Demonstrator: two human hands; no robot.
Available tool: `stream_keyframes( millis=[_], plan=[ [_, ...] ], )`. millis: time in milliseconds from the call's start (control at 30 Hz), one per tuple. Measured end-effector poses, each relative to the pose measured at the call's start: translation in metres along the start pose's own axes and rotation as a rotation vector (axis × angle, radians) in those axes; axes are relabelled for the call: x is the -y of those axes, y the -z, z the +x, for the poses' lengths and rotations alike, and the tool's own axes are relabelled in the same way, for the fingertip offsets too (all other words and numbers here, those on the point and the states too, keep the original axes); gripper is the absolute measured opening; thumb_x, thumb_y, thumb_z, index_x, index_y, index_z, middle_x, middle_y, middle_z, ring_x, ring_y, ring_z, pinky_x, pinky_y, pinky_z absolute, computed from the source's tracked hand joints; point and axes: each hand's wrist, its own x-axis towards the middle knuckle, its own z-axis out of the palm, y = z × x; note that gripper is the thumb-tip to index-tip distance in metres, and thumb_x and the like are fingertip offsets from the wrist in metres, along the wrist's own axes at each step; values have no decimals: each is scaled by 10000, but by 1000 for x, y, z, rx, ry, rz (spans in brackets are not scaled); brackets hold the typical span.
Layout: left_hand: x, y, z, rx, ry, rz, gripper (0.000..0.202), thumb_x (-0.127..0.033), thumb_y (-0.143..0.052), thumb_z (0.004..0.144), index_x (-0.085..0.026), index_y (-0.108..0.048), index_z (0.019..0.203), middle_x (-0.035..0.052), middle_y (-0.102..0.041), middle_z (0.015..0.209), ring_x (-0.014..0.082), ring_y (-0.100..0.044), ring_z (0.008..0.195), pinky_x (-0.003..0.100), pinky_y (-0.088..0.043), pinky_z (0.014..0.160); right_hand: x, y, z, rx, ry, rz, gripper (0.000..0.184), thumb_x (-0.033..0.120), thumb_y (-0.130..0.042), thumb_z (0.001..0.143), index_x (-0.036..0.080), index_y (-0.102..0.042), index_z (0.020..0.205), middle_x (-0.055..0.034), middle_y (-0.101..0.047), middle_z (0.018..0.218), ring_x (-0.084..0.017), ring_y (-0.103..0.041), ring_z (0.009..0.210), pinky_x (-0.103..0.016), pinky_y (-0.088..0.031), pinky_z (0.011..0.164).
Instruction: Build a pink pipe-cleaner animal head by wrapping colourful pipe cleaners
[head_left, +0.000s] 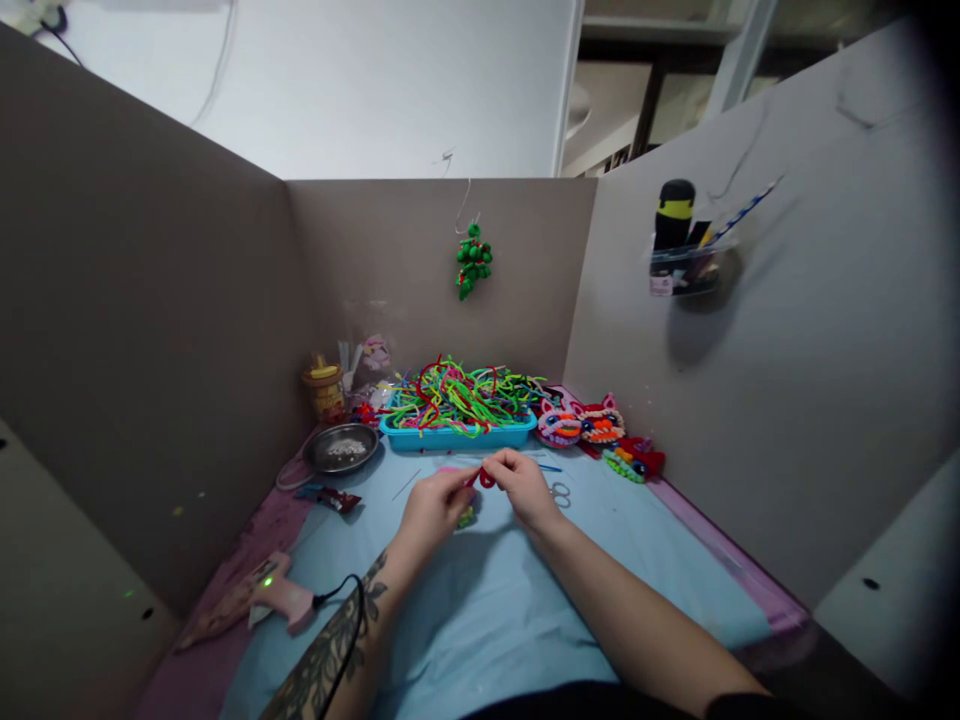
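Observation:
My left hand [433, 506] and my right hand [525, 487] meet over a light blue mat [480, 610], both pinching a short red pipe cleaner [486, 479] bent into a loop between the fingertips. A small green and pink piece [466, 517] lies on the mat just under my left fingers. Behind the hands stands a blue tray [457, 436] heaped with green, red and other coloured pipe cleaners [461, 393].
A pink glue gun [279, 597] with a lit green light lies front left. A metal dish [343, 448] and yellow jar [324, 385] sit back left. Finished colourful figures [592, 428] lie right of the tray, scissors [559, 493] beside my right hand. Grey partition walls enclose three sides.

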Motion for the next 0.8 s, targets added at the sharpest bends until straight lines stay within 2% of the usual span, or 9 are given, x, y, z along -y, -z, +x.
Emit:
stream_keyframes(
  millis=[100,300,467,633,700,800],
  plan=[
    [1,-1,0,11,-22,-3,279,-251,-529,805,-236,-686,1035,67,-702,954,198,-620,841,278,-449,746,2,0,-1,3,3,-9,239,359,-651,678,176,-559,554,31,-518,506,-109,-431,512,-239,-342,522],
    [5,-4,1,31,-7,15,253,-255,-555,792,-214,-710,987,61,-707,808,178,-616,712,265,-461,677,3,-2,-1,16,-2,1,238,360,-642,690,165,-575,570,22,-539,521,-106,-438,518,-234,-340,520],
    [6,-7,2,28,48,-23,297,-256,-569,776,-203,-690,1042,51,-710,805,173,-615,694,270,-477,684,0,-2,1,-6,-10,18,245,362,-642,690,169,-569,558,32,-522,502,-103,-414,496,-237,-324,508],
    [3,-6,4,-78,16,-67,234,-273,-576,774,-212,-722,948,80,-690,1008,206,-616,917,303,-464,840,-2,1,0,9,74,-93,244,372,-629,721,170,-596,589,3,-570,585,-133,-490,586,-253,-381,590],
    [3,-7,4,-108,39,-76,212,-278,-581,771,-212,-730,907,75,-704,963,205,-626,889,297,-475,811,-3,0,-1,20,99,-133,237,366,-623,732,169,-607,600,-6,-579,613,-143,-507,620,-260,-392,617],
    [5,-11,4,-124,132,-115,194,-276,-593,756,-195,-736,859,58,-725,833,190,-643,749,273,-488,699,-3,-6,-4,4,96,-126,223,348,-626,728,170,-611,594,-1,-570,613,-142,-504,622,-265,-390,624]
  ],
)
